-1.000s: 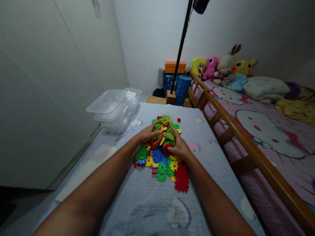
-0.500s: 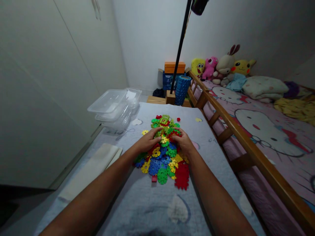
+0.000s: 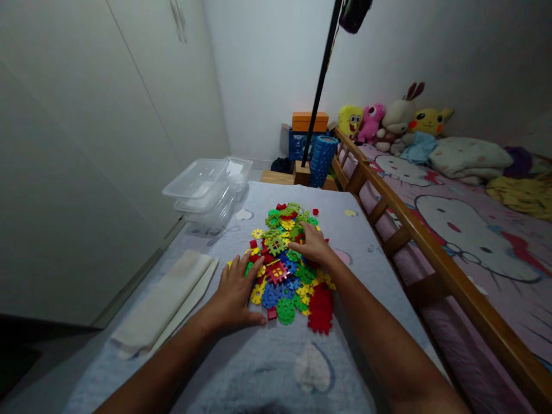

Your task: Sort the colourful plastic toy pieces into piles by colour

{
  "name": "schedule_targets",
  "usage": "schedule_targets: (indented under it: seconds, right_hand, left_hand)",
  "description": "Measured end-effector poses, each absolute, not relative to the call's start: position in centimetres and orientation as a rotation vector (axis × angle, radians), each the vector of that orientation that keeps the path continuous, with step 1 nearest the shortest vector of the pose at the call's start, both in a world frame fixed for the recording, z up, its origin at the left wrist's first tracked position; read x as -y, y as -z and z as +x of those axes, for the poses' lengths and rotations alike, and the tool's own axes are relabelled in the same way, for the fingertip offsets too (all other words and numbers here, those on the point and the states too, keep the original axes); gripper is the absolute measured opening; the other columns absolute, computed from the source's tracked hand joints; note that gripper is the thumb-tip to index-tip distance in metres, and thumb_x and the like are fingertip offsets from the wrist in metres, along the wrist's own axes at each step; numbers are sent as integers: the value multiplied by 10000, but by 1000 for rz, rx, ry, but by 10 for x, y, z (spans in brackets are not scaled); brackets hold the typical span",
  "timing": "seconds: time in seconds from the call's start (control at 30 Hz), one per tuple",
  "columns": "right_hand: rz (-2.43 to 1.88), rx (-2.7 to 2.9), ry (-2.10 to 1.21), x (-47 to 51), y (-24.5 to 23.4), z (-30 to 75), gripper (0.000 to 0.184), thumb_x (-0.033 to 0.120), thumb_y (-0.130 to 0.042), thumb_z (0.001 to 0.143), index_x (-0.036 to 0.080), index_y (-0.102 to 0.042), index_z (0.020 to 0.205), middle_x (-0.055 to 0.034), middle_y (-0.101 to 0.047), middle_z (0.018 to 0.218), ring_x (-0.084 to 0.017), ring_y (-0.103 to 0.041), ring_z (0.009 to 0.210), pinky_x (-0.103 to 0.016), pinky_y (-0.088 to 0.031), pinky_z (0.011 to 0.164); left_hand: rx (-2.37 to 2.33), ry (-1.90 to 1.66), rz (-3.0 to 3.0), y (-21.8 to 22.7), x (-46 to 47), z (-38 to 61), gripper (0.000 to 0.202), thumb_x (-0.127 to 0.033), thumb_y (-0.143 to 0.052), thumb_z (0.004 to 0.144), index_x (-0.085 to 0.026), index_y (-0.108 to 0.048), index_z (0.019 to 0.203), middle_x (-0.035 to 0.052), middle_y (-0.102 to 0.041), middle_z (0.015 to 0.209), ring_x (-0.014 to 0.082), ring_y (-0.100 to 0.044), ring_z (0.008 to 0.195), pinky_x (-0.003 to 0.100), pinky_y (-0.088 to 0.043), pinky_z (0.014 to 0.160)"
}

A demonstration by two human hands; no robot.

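A heap of plastic interlocking pieces in red, yellow, green and blue lies on the cloth-covered table. Many are flower-shaped discs; others are notched squares, such as a red window-like piece. At the heap's left front edge, my left hand rests with its fingers spread and its thumb near a small red block. My right hand is over the heap's right side, thumb and fingers apart around some red and green pieces. Its far fingers are partly hidden, and no piece is visibly gripped.
Stacked clear plastic containers stand at the table's back left. A folded cream cloth lies at the left. Along the right runs a wooden bed rail. Behind the table rise a black pole and a blue foam roller.
My left hand has moved from the middle of the heap toward its left front edge, fingers spreading. My right hand has shifted slightly. More pieces show in the heap's middle, including the red window-like one.
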State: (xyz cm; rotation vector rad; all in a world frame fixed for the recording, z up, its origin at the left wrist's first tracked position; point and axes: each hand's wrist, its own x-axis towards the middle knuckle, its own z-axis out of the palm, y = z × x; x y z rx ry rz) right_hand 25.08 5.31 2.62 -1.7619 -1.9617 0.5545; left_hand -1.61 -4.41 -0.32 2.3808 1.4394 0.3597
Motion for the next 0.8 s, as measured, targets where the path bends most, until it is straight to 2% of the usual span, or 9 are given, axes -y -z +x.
schedule_targets:
  seconds: [0.13, 0.23, 0.37, 0.47, 0.57, 0.73, 0.8]
  right_hand:
    - [-1625, 2158, -647, -42, -24, 235, 932, 438, -767, 716, 152, -379, 1513, -196, -438, 1528, -360, -395, 1418, -519, -276, 1182]
    - [-1442, 2228, -760, -33, -25, 232, 889, 322, -745, 727, 157, -373, 1518, -184, -453, 1525, -330, -436, 1396, -494, -312, 1174]
    - [-1241, 2225, -916, -25, -29, 240, 759, 152, -671, 715, 189, -477, 1448, -127, -553, 1442, -279, -526, 1315, -447, -388, 1134]
    - [-1171, 2155, -1056, -25, -30, 253, 671, 125, -658, 713, 209, -562, 1372, -90, -641, 1328, -262, -603, 1209, -433, -449, 1079]
    - [-1175, 2056, -1124, -31, -28, 271, 630, 94, -641, 677, 232, -625, 1292, -52, -681, 1258, -239, -629, 1150, -416, -470, 1047]
    - [-1334, 2000, -1015, -53, -30, 303, 463, 97, -615, 647, 213, -723, 1082, -24, -729, 994, -194, -660, 875, -354, -524, 883]
    - [-1399, 2006, -883, -67, -32, 312, 417, 113, -616, 656, 215, -735, 1042, -36, -715, 1024, -204, -652, 911, -354, -514, 892]
  left_hand:
    - [-1453, -541, 2392, 15, 42, -2, 1326, -714, -803, 554, -287, -115, 1604, 222, -190, 1633, 479, -229, 1479, 682, -217, 1149]
    - [-1410, -624, 2380, 15, 34, 8, 1325, -696, -817, 552, -250, -135, 1598, 238, -187, 1623, 466, -262, 1468, 645, -279, 1145]
    - [-1398, -689, 2346, 12, 23, 16, 1182, -547, -823, 632, -241, -190, 1581, 209, -217, 1617, 427, -321, 1456, 581, -353, 1139]
    - [-1423, -772, 2306, 11, 11, 19, 998, -410, -756, 726, -213, -240, 1557, 193, -329, 1572, 375, -378, 1435, 535, -378, 1144]
    - [-1466, -850, 2270, 8, -6, 21, 826, -345, -692, 778, -215, -325, 1507, 158, -461, 1490, 329, -455, 1384, 513, -382, 1150]
    - [-1623, -861, 2127, 2, -27, 23, 696, -520, -650, 836, -190, -451, 1416, 158, -555, 1414, 338, -529, 1308, 502, -429, 1097]
    - [-1670, -838, 2093, 0, -27, 23, 625, -534, -568, 895, -174, -476, 1397, 166, -582, 1386, 336, -554, 1270, 500, -439, 1073]
